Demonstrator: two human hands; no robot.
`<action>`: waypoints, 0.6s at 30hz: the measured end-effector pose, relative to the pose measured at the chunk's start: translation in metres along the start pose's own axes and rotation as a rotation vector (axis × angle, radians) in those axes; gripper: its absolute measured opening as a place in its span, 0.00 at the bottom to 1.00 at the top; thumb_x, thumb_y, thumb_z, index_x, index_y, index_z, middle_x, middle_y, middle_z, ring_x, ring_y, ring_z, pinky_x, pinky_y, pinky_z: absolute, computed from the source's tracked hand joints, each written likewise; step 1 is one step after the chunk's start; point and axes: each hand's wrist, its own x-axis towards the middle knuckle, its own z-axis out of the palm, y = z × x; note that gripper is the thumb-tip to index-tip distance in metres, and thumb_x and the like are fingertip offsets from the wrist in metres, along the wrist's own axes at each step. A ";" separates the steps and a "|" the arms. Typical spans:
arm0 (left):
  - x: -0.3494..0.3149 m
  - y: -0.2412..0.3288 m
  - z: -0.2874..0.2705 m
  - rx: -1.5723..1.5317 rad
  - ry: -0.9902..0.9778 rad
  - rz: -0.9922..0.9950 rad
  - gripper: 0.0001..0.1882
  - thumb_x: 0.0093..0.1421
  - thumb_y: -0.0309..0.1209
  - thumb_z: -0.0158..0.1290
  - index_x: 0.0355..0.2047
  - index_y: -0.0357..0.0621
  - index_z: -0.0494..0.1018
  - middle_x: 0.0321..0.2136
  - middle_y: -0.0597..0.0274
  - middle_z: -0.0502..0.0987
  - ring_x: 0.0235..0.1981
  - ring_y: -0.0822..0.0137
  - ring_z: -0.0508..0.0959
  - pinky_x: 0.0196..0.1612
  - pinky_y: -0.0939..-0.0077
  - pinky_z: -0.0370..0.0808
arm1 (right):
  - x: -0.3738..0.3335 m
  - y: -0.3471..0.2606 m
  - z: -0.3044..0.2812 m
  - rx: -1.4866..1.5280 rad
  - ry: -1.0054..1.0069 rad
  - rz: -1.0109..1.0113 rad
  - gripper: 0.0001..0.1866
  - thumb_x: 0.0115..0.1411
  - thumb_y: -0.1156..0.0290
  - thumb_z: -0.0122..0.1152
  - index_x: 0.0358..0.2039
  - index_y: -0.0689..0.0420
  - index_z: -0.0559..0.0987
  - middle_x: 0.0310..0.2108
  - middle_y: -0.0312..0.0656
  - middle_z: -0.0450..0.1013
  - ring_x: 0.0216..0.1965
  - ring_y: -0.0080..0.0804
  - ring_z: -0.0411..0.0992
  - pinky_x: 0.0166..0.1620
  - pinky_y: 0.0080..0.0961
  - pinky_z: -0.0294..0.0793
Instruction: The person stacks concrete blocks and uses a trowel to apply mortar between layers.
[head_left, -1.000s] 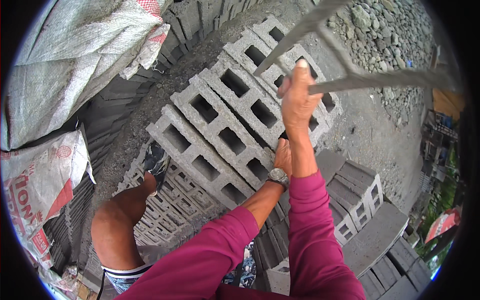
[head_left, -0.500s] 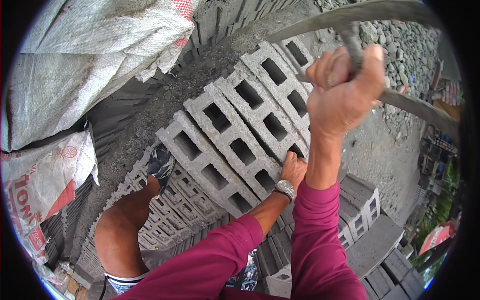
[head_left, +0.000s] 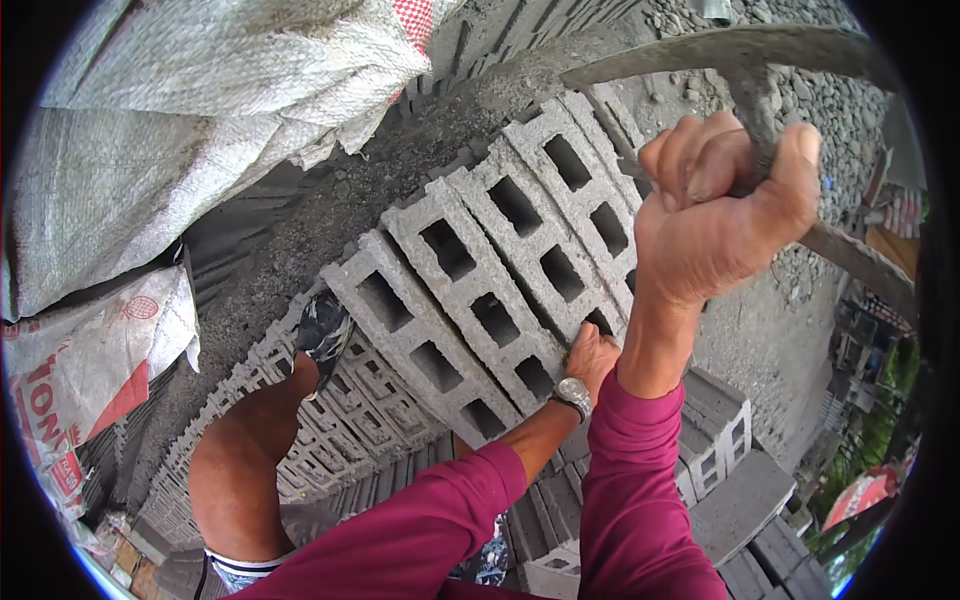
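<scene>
Grey concrete hollow blocks [head_left: 480,290] stand side by side in a tilted row, their square holes facing up toward me. My left hand [head_left: 594,358], with a watch on its wrist, is on one of these blocks, its fingers curled over the edge of a hole; the fingertips are hidden. Higher up and to the right, my right hand [head_left: 710,215] is wrapped around the short stem of a grey, dirty frame of curved bars [head_left: 720,50]. One bar arches beyond the fist, and another runs off to the right behind the wrist.
White woven sacks [head_left: 200,160] cover stacked blocks at left. My bent leg [head_left: 240,460] rests its shoe [head_left: 322,325] on lower blocks [head_left: 340,430]. More stacked blocks [head_left: 725,440] lie at lower right, with a stone pile [head_left: 830,125] at upper right.
My right hand and the barred frame have shifted right in the picture. The blocks sit slightly farther right too, while my left hand keeps its place on the same block.
</scene>
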 end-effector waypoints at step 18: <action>-0.001 -0.001 0.015 0.202 -0.027 -0.048 0.08 0.51 0.33 0.55 0.21 0.43 0.79 0.20 0.57 0.78 0.33 0.61 0.76 0.49 0.64 0.62 | -0.016 0.015 -0.006 -0.258 0.225 0.184 0.30 0.68 0.42 0.50 0.17 0.50 0.60 0.12 0.29 0.52 0.12 0.19 0.49 0.17 0.24 0.47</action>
